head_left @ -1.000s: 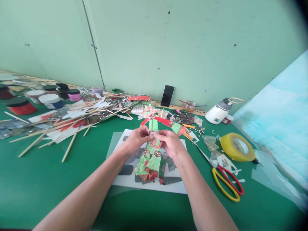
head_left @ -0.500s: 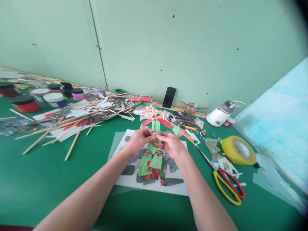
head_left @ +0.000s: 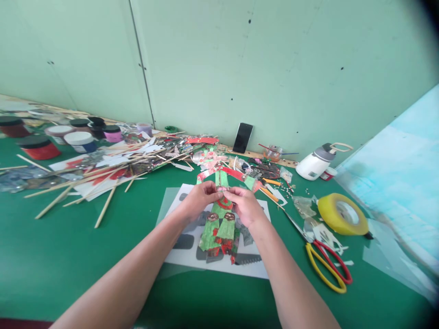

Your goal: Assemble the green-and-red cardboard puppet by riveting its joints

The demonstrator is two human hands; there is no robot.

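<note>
A flat jointed puppet [head_left: 226,228], painted green with red arms and trim, is in front of me in the middle of the table. Its legs hang over a white sheet [head_left: 185,265] printed with grey shapes. My left hand [head_left: 200,199] pinches the puppet's body at the middle, thumb and fingertips together. From the other side, my right hand [head_left: 245,206] pinches the same spot, its fingertips almost meeting the left ones. Whatever small part lies between the fingertips is hidden. The puppet's red arms [head_left: 236,173] spread out above both hands.
Scissors [head_left: 329,265] and a yellow tape roll [head_left: 343,214] lie to the right, with a white bottle [head_left: 313,163] behind. Wooden sticks [head_left: 106,205] and paint jars [head_left: 39,147] crowd the left. A phone [head_left: 243,138] leans on the back wall.
Both hands keep their pinch on the puppet's middle. The puppet's lower legs have swung slightly, and the whole view has shifted a little.
</note>
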